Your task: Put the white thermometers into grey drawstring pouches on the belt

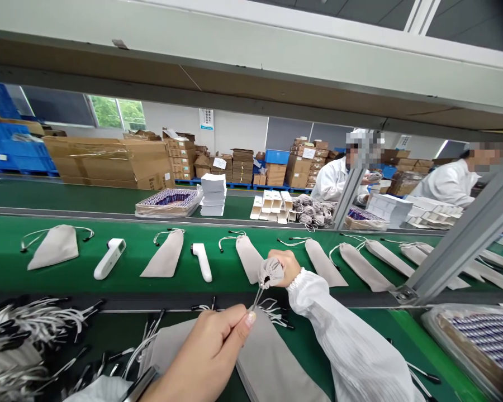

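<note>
Head view: gathered grey cloth pouch (270, 273), thin drawstring (257, 296) between hands

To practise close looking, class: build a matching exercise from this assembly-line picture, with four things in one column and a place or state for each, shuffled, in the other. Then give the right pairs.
Things:
1. grey pouch
2. drawstring
3. white thermometer
4. blue crates

Places or states:
A. stacked at the far left, beyond the tables
B. bunched shut at its top in the right hand
C. pinched between fingers of the left hand
D. lying loose on the green belt between two flat pouches

Pairs: 1-B, 2-C, 3-D, 4-A
</note>
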The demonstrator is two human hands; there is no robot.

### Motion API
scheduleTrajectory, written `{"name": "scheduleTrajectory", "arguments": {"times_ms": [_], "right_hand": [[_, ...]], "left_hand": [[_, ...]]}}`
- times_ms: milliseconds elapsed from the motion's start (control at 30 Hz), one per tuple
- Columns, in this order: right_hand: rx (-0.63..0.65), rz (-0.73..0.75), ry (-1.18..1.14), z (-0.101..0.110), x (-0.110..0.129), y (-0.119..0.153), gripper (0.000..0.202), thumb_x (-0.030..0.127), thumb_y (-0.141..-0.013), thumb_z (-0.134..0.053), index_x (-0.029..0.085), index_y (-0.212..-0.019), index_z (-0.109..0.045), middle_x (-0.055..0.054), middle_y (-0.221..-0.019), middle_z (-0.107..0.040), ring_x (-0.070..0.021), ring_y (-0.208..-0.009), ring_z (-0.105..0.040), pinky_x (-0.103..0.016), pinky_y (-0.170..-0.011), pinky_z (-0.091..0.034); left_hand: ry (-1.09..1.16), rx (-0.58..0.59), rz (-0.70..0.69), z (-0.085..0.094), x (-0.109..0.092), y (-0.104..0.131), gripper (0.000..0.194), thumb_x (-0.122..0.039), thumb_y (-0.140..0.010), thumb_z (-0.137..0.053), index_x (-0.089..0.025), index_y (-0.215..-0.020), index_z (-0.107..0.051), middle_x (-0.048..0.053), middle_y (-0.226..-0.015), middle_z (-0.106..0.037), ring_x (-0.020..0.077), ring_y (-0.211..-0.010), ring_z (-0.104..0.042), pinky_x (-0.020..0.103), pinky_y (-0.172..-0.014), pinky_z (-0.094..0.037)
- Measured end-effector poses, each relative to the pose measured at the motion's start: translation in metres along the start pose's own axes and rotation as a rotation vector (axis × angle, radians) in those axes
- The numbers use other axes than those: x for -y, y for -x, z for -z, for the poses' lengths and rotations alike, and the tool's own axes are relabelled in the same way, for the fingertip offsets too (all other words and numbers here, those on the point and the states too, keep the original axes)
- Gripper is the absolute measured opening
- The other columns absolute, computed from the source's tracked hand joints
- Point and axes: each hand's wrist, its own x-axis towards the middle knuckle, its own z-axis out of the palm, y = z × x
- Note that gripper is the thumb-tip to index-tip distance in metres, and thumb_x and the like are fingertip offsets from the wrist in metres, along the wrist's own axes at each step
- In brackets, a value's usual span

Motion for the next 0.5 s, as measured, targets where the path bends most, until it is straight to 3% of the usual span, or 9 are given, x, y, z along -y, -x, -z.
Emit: {"name": "scheduleTrajectory", "arguments": {"times_ms": [167,300,400,500], "right_hand": [[0.002,0.002,-0.003,-0.004,-0.005,0.003,0.033,0.036,-0.054,-0.063,0.021,-0.044,-0.036,0.002,-0.049,-0.042,-0.0093,-0.045,-0.041,-0.022,-0.046,-0.031],[-0.048,-0.123,-0.01,0.003,-0.009,0.0,0.018,0.034,-0.055,-0.062,0.019,-0.054,-0.052,-0.001,-0.06,-0.056,-0.0129,-0.054,-0.051,-0.023,-0.053,-0.039],[-0.208,-0.44,0.127,0.023,-0.024,-0.005,0.027,0.036,-0.062,-0.056,0.017,-0.081,-0.059,-0.006,-0.08,-0.062,-0.0187,-0.073,-0.057,-0.027,-0.066,-0.042],[-0.161,-0.869,0.385,0.042,-0.05,-0.001,0.041,0.043,-0.067,-0.048,0.015,-0.097,-0.055,-0.011,-0.088,-0.061,-0.0242,-0.084,-0.056,-0.033,-0.071,-0.041]], "left_hand": [[0.021,0.006,-0.007,-0.008,0.005,-0.003,0.038,-0.043,-0.084,-0.025,-0.019,-0.056,-0.02,-0.005,-0.055,-0.019,0.0098,-0.05,-0.019,0.023,-0.046,-0.017],[-0.03,-0.064,-0.032,-0.014,0.017,-0.014,0.035,-0.041,-0.086,-0.022,-0.02,-0.059,-0.024,-0.006,-0.053,-0.023,0.0101,-0.049,-0.023,0.022,-0.047,-0.02],[-0.173,-0.155,-0.037,-0.021,0.034,-0.023,0.029,-0.038,-0.087,-0.023,-0.021,-0.07,-0.039,-0.005,-0.059,-0.039,0.0124,-0.057,-0.038,0.023,-0.054,-0.027],[-0.34,-0.118,-0.069,-0.031,0.051,-0.026,0.025,-0.038,-0.083,-0.033,-0.022,-0.095,-0.048,0.003,-0.088,-0.051,0.0199,-0.085,-0.046,0.029,-0.072,-0.032]]}}
